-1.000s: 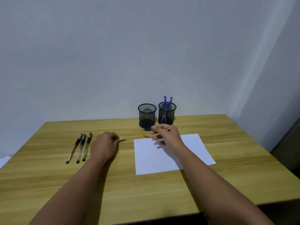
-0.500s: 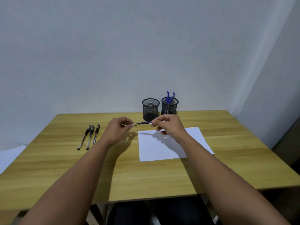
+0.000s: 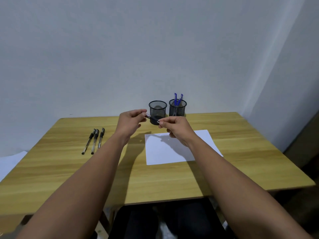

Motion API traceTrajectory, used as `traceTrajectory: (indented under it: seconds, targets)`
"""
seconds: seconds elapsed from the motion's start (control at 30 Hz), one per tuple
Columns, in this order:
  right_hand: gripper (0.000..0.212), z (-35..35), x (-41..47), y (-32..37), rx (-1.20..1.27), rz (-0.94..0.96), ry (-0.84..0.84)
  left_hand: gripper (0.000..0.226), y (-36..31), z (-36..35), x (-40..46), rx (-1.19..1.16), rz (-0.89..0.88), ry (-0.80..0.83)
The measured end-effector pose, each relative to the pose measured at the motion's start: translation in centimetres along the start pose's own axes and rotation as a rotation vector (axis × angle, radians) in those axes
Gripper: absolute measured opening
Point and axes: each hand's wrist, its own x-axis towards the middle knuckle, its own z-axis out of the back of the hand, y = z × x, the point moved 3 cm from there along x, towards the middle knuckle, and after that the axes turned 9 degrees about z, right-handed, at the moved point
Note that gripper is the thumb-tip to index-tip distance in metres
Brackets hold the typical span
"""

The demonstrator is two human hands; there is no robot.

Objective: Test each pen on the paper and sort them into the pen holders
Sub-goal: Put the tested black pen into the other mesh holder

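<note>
A black pen (image 3: 152,118) hangs in the air between my hands, in front of the left mesh pen holder (image 3: 157,110). My left hand (image 3: 132,122) pinches its left end and my right hand (image 3: 175,128) pinches its right end. The left holder looks empty of pens. Two blue pens (image 3: 177,99) stand in the right mesh holder (image 3: 177,108). A white sheet of paper (image 3: 165,149) lies on the wooden table (image 3: 69,169) below my right hand. Three black pens (image 3: 94,140) lie side by side on the table's left part.
Both holders stand at the table's far edge against the grey wall. A white sheet (image 3: 10,163) lies off the table's left side. The table's front edge runs above my lap, and a wall corner rises on the right.
Both hands rose off the table and came together, my left hand bringing its piece to the pen in my right. The camera tilted so the table shows lower and farther.
</note>
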Motion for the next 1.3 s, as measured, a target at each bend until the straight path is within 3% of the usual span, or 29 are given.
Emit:
traceTrajectory:
  seconds: [0.2,0.43,0.63,0.9,0.97,1.13,1.3]
  targets:
    - [0.008,-0.2,0.4,-0.1,0.025,0.035,-0.056,0.017,-0.5,-1.7,0.4,-0.002,-0.007,-0.058]
    - [0.004,1.9,2.6,0.5,-0.332,0.073,0.094,0.030,-1.2,-2.0,2.3,0.120,-0.009,0.060]
    - [0.003,4.6,8.7,2.4,-0.338,0.203,-0.193,0.058,0.5,-2.1,7.0,0.315,-0.029,-0.079]
    - [0.013,3.4,16.3,3.0,-0.480,0.290,-0.279,0.107,4.5,-4.9,12.8,0.630,-0.008,-0.204]
    - [0.014,2.5,17.2,1.8,-0.540,0.249,-0.253,0.104,5.1,-5.5,13.5,0.642,-0.009,-0.204]
    - [0.020,0.4,18.0,-0.9,-0.750,0.150,-0.147,0.072,5.8,-5.4,14.4,0.654,-0.053,-0.223]
    - [0.020,-0.4,18.2,-0.5,-0.899,0.075,-0.126,0.066,5.4,-5.4,14.5,0.652,-0.060,-0.228]
